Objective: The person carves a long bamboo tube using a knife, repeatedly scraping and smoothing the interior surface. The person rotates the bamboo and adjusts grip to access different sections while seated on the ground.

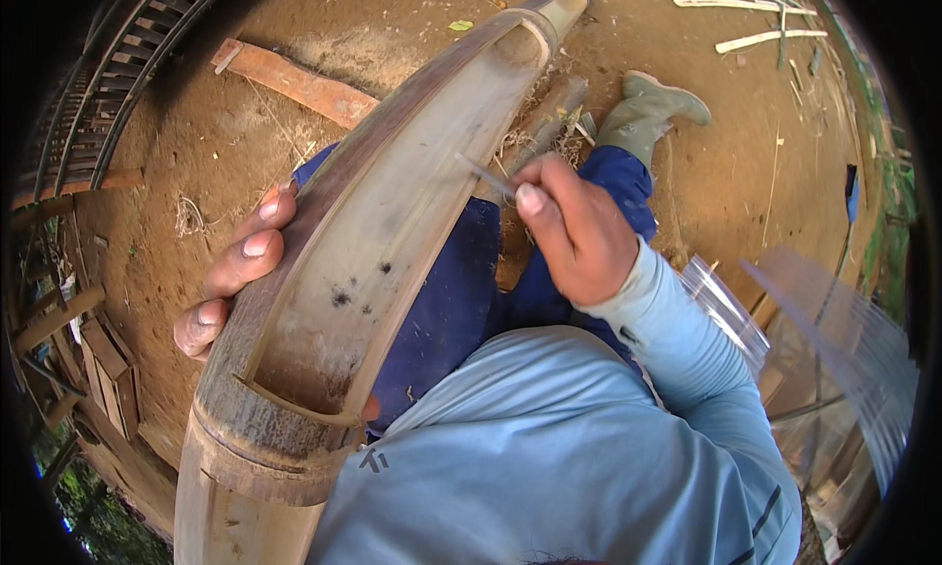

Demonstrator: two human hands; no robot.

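Observation:
A long split bamboo half [388,236] slants across my lap from bottom left to top centre, its pale hollow side facing up. Dark specks mark the inner wall, and node rings cross it near both ends. My left hand [240,266] wraps around its left side from beneath; several fingertips show on the outer skin, while the palm is hidden. In my right hand [581,230] is a thin grey blade [485,175], pinched between thumb and curled fingers. Its tip lies over the bamboo's right edge; I cannot tell whether it touches. The handle is hidden in the fist.
A reddish wooden plank [294,82] lies on the dirt floor at the upper left. Pale strips [770,40] are scattered at the upper right. Clear corrugated sheets [834,339] stand beside my right arm. A slatted rack [137,65] and a wooden box [110,377] are at left.

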